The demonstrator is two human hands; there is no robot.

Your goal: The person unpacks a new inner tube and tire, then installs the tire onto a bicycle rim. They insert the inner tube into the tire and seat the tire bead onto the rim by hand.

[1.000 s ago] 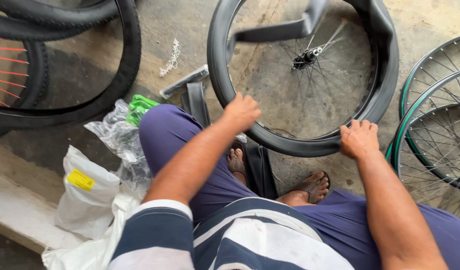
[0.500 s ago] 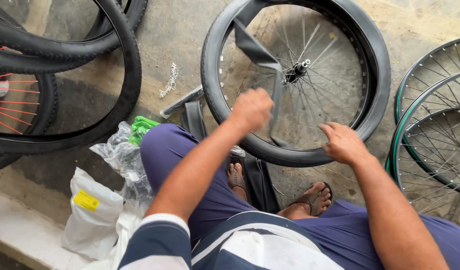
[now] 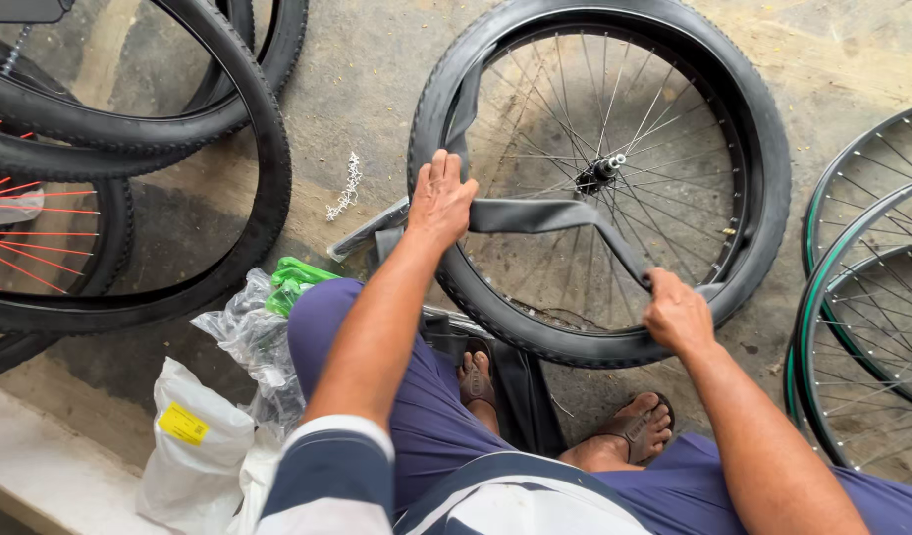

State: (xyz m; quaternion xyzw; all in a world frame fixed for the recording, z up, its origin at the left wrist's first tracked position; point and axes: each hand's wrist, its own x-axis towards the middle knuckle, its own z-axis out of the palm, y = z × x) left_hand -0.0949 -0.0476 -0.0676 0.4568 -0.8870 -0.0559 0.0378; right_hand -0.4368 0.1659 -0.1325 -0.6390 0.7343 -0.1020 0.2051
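- Left hand laid on the left side of the black tyre, fingers closed over the tyre edge and over the slack black inner tube at that place.
- Right hand clenched around the other stretch of the same tube, at the lower right of the wheel, just above the tyre's inner edge.
- Tube pulled out of the tyre between both hands, crossing over the spokes just below the hub (one more loop going up along the left inner edge).
- Wheel lying flat on the concrete floor, in front of the knees in purple trousers.
- Two feet in sandals under the near edge of the tyre.
- Left of the knee: clear plastic bag with green pieces, and a white bag.
- Farther left, loose black tyres; farther right, bare rims with green stripe.
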